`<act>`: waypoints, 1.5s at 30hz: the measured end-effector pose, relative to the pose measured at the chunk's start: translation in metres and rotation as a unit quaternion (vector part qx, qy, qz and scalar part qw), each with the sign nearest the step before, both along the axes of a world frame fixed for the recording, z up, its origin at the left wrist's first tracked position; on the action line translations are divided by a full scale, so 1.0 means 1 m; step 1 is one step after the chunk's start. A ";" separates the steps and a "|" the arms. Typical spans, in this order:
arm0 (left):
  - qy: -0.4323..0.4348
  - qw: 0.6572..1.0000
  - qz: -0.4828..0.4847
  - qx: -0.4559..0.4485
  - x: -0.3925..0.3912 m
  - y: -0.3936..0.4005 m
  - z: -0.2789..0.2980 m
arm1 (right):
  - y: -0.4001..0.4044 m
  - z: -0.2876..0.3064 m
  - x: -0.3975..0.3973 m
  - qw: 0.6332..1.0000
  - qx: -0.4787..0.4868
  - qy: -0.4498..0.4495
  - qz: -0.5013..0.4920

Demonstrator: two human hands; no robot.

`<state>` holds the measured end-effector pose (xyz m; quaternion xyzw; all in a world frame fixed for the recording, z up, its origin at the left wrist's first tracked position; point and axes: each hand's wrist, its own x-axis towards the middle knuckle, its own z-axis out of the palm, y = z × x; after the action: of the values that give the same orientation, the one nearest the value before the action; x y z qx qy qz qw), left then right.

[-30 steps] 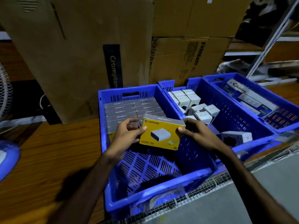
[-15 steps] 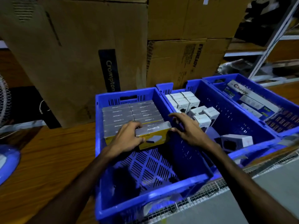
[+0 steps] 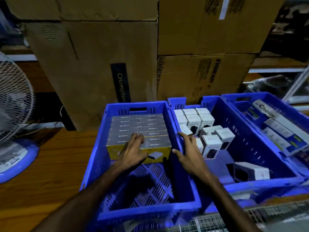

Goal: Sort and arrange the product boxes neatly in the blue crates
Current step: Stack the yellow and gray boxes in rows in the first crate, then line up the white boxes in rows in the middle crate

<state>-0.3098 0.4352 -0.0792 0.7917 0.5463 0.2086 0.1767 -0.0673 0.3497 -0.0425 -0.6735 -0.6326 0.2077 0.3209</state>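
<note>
Two columns of yellow-fronted product boxes (image 3: 138,129) stand on edge, grey tops up, packed against the far wall of the left blue crate (image 3: 93,166), toward twelve o'clock, so each new one has something to lean on. The nearest yellow box (image 3: 157,152) closes the right-hand column. The left hand (image 3: 133,149) lies over the seam between the two front boxes, fingers straight and loosely spread, pressing rather than gripping, probably to square the row and keep it from tipping into the bare floor toward six o'clock. The right hand (image 3: 189,152) holds nothing: its fingers are spread, and it sits over the wall shared with the middle blue crate (image 3: 257,148), fingertips toward the white product boxes (image 3: 209,139) at about one o'clock. Those are only partly in order (some upright at the back, others tilted, one lying alone at four o'clock), so that crate probably needs tidying next. A third blue crate (image 3: 284,104) sits at two o'clock.
</note>
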 end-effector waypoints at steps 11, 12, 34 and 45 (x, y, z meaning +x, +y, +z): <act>0.000 0.999 0.039 0.015 0.009 -0.014 -0.005 | 0.000 -0.004 0.002 1.000 0.011 -0.013 -0.012; -0.004 0.999 0.038 0.012 0.009 -0.015 -0.006 | 0.000 -0.004 0.002 1.000 0.010 -0.016 -0.013; 0.217 0.973 -0.018 0.078 0.023 0.000 0.003 | -0.006 0.004 0.000 0.999 -0.016 -0.026 -0.027; 0.116 0.989 -0.035 0.088 0.079 -0.046 0.068 | -0.045 0.020 0.051 1.000 -0.009 -0.024 0.015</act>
<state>-0.2307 0.3895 -0.0113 0.8416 0.5148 0.1559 0.0487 -0.0166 0.3050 -0.0224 -0.6718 -0.6479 0.2024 0.2966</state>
